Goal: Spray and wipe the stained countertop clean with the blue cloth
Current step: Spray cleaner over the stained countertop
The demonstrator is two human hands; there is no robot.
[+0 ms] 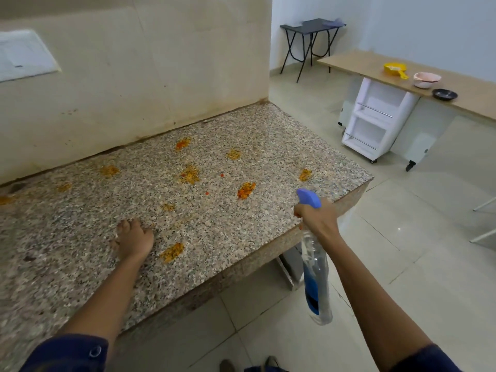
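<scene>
The speckled granite countertop [214,237] fills the middle of the view, dotted with orange-yellow food stains [245,190] from nine o'clock round to two o'clock. At four o'clock the right hand [316,218] is curled round the neck of a clear spray bottle [316,277], its blue nozzle [308,197] aimed over the slab. The left hand [134,238] rests flat on the stone, fingers loose, holding nothing. This looks like the spraying step; next, the trigger needs squeezing over each stain. No blue cloth is visible near the counter.

Speckled grey-pink granite countertop [214,232], orange-yellow stains [245,190], clear spray bottle [316,277] blue-capped
</scene>
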